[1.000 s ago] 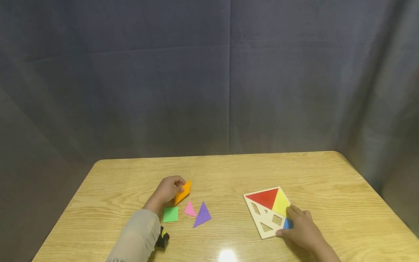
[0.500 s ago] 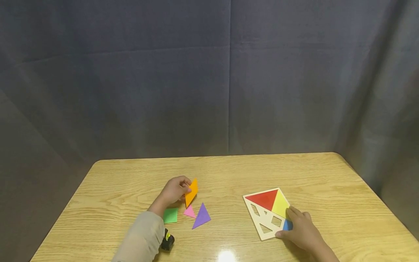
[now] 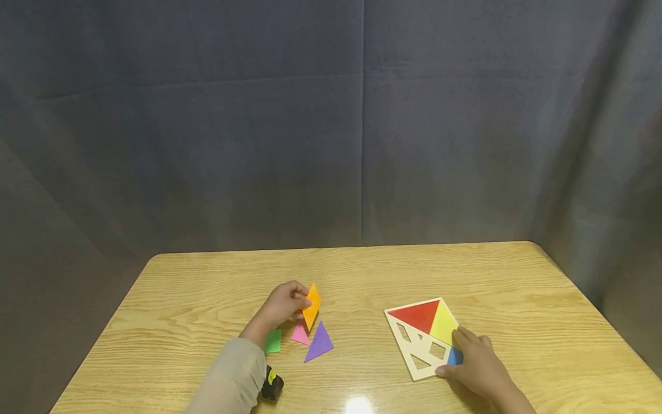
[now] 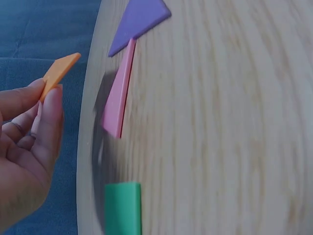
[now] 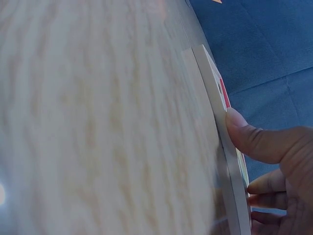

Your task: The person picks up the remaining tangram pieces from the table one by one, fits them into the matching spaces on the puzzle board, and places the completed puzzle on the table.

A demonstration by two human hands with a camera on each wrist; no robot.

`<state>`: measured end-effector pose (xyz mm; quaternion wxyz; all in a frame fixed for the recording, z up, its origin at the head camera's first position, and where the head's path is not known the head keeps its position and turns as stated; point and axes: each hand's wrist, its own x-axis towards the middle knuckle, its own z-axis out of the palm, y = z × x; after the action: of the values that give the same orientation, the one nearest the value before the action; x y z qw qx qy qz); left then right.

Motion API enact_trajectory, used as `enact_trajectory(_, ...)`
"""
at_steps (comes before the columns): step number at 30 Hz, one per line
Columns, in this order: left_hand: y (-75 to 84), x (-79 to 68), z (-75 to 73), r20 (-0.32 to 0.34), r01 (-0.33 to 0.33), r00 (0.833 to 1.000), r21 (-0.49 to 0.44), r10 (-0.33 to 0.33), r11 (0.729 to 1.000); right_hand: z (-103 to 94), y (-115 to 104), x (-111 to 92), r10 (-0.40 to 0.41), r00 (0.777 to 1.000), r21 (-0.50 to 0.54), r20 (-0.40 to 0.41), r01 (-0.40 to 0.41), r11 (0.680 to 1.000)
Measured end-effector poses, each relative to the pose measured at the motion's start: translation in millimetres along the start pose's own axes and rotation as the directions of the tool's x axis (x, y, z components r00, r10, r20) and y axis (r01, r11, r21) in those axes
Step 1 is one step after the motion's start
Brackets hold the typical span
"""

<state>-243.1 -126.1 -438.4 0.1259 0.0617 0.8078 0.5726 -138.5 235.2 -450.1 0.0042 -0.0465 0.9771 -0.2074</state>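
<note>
My left hand [image 3: 281,305] pinches an orange parallelogram tangram piece [image 3: 312,306] between thumb and fingertips, tilted up on edge above the table. The left wrist view shows the same orange piece [image 4: 59,72] held at its end. Below that hand lie a pink triangle [image 3: 300,334], a purple triangle [image 3: 319,343] and a green square [image 3: 273,341], partly covered by the wrist. On the right, my right hand [image 3: 478,362] grips the corner of a pale tangram board [image 3: 410,352], thumb along its near edge. Red [image 3: 416,315], yellow [image 3: 442,325] and blue [image 3: 455,356] pieces sit in it; my hand partly hides the blue one.
The wooden table [image 3: 362,282] reaches back to a dark grey curtain [image 3: 331,144]. Several cut-out recesses show in the board's left and near part. A black wrist device [image 3: 272,385] is strapped beside the left sleeve [image 3: 230,376].
My left hand has moved right with the orange piece, from above the green square to above the pink triangle, and the piece is turned more upright. The right hand and board stay put.
</note>
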Motion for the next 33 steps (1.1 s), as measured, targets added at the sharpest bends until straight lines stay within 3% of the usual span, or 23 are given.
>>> enact_trajectory(18, -0.8, 1.4, 20.8, 0.048, 0.014, 0.999, -0.147, -0.007, 0.989, -0.9, -0.2, 0.6, 0.005, 1.0, 0.01, 0.018, -0.005, 1.0)
enact_trajectory(23, 8.3, -5.0, 25.6, 0.071, 0.0, 0.997, -0.189, 0.013, 0.982, -1.8, -0.7, 1.1, 0.003, 1.0, 0.01, 0.017, -0.004, 1.0)
enact_trajectory(33, 0.8, 0.1, 35.3, 0.1, 0.008, 0.995, -0.191, 0.011, 0.982, -0.1, 1.1, 1.5, 0.006, 1.0, 0.01, 0.026, -0.006, 1.0)
